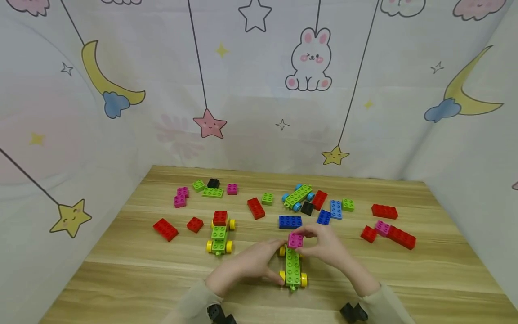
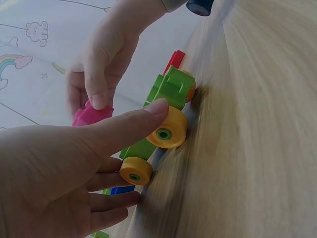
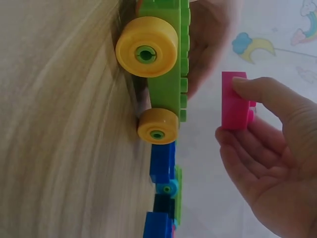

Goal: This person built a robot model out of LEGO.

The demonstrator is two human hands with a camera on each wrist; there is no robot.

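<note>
A green toy car base point(image 1: 293, 267) with yellow wheels stands on the table, its studs facing up. My left hand point(image 1: 259, 259) holds it along its left side, the thumb point(image 2: 156, 110) at a near yellow wheel point(image 2: 168, 130) and the fingers around the far wheel. In my right hand point(image 1: 323, 245) a pink brick point(image 1: 295, 240) is pinched between thumb and fingertips. The right wrist view shows this pink brick point(image 3: 235, 100) held a little above the studs, apart from the base. It overlaps the base's far end in the head view.
Left of the hands stands another green car point(image 1: 219, 236) with yellow wheels and a red brick on top. Behind lie a green car base with blue wheels point(image 1: 298, 197), a dark blue brick point(image 1: 290, 222) and several loose bricks. Red bricks point(image 1: 401, 237) lie at the right.
</note>
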